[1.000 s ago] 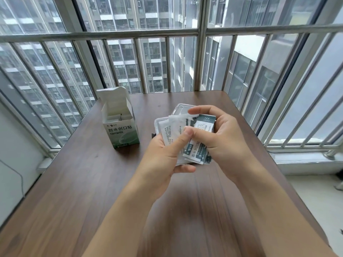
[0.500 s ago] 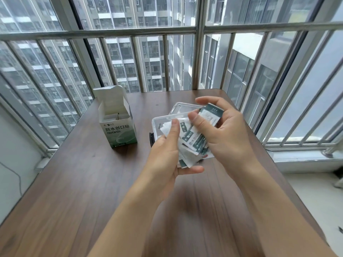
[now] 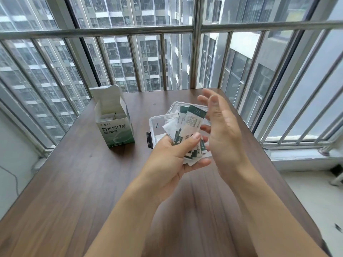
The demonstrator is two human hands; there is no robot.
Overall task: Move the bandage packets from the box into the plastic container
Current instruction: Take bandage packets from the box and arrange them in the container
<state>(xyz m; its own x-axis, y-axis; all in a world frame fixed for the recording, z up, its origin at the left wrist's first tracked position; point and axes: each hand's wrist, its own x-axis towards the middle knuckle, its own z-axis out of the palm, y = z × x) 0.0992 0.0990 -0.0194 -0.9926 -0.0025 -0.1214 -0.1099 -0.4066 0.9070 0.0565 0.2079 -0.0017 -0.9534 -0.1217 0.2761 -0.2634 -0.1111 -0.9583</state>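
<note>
Left hand [image 3: 172, 160] holds a loose fan of bandage packets [image 3: 189, 130], thumb pressed on top, fingers curled beneath. Packets white with dark green ends; one stands tallest, tilted toward the right hand [image 3: 222, 130]. Right hand upright just beside the bundle, fingers straight and spread; whether it touches the packets cannot be told. Both hands are above the near edge of a clear plastic container [image 3: 157, 121], which sits on the wooden table [image 3: 74, 182]. Open green-and-white box [image 3: 115, 125] stands upright left of the container, flap raised, more packets visible inside. Window bars [image 3: 196, 52] behind.
</note>
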